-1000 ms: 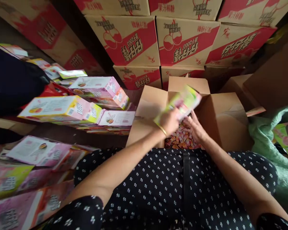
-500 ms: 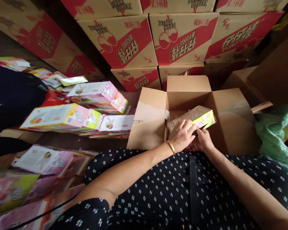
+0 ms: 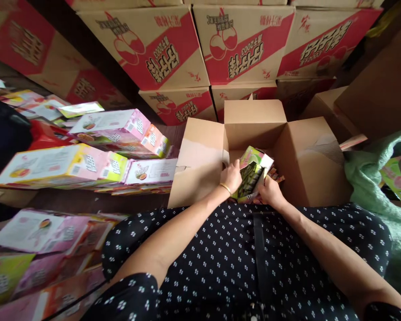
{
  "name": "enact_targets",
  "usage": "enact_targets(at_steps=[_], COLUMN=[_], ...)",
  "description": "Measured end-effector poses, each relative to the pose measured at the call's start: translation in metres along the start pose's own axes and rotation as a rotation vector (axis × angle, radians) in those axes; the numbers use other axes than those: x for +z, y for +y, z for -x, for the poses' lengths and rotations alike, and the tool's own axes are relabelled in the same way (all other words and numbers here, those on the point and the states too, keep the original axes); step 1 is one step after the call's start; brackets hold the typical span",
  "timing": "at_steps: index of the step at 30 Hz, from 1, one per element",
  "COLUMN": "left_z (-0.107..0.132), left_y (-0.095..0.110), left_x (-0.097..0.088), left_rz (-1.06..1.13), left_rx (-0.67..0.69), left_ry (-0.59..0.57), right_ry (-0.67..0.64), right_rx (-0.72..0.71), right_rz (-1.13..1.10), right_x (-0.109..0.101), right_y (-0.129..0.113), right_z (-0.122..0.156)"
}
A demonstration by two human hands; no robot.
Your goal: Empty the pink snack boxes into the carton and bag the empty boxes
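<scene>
An open brown carton (image 3: 307, 156) stands in front of me with small wrapped sweets at its bottom. Inside it I hold a green and pink retail box (image 3: 252, 171), tilted with its open end towards me. My left hand (image 3: 231, 177), with a gold bangle at the wrist, grips the box's left side. My right hand (image 3: 270, 191) is closed on its lower right edge. Both forearms reach over my dark dotted clothing into the carton.
Pink and yellow retail boxes (image 3: 70, 162) lie stacked and scattered to the left. Red and brown shipping cartons (image 3: 243, 49) are piled behind the open carton. A green cloth (image 3: 381, 187) lies at the right, beside more brown cartons (image 3: 377, 98).
The retail box came down from above the carton into it and turned so its open end faces me. Both hands followed it down and now grip its sides.
</scene>
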State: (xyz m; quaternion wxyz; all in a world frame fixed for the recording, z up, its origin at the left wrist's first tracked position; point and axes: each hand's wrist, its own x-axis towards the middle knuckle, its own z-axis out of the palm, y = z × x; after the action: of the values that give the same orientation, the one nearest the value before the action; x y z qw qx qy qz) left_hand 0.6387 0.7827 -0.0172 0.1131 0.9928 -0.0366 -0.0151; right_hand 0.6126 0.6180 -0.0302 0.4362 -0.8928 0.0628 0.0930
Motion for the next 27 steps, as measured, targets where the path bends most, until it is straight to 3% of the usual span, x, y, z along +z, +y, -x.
enact_targets(at_steps=[3, 7, 9, 12, 14, 17, 19, 22, 25, 27], left_z=[-0.025, -0.049, -0.056, -0.065, -0.072, -0.080, -0.082, -0.079, -0.074, -0.071], left_y=[-0.032, -0.066, -0.073, -0.073, -0.070, -0.064, -0.059, -0.052, -0.050, -0.052], left_x=[-0.008, -0.011, -0.009, -0.006, -0.007, -0.014, -0.021, -0.028, -0.028, -0.023], left_rz=[0.246, 0.704, 0.989, 1.443, 1.566, 1.508, 1.332, 0.980, 0.699, 0.586], left_rx=[-0.095, -0.360, -0.457, -0.508, -0.395, -0.098, 0.063, 0.326, 0.650, 0.776], left_ry=[0.018, 0.133, 0.154, 0.213, 0.263, 0.256, 0.259, 0.355, 0.447, 0.457], right_ry=[-0.035, -0.106, -0.029, 0.253, 0.439, 0.532, 0.536, 0.541, 0.533, 0.525], right_rx=[0.076, 0.116, 0.091, 0.057, 0.022, 0.029, 0.087, 0.110, 0.093, 0.075], right_rz=[-0.315, -0.717, -0.817, -0.820, -0.724, -0.625, -0.741, -1.015, -1.164, -1.198], right_x=[-0.016, -0.052, -0.067, -0.078, -0.079, -0.075, -0.070, -0.066, -0.067, -0.074], right_y=[0.013, 0.029, 0.037, 0.049, 0.056, 0.060, 0.058, 0.051, 0.045, 0.043], right_z=[-0.006, -0.016, -0.024, -0.042, -0.056, -0.075, -0.085, -0.098, -0.107, -0.112])
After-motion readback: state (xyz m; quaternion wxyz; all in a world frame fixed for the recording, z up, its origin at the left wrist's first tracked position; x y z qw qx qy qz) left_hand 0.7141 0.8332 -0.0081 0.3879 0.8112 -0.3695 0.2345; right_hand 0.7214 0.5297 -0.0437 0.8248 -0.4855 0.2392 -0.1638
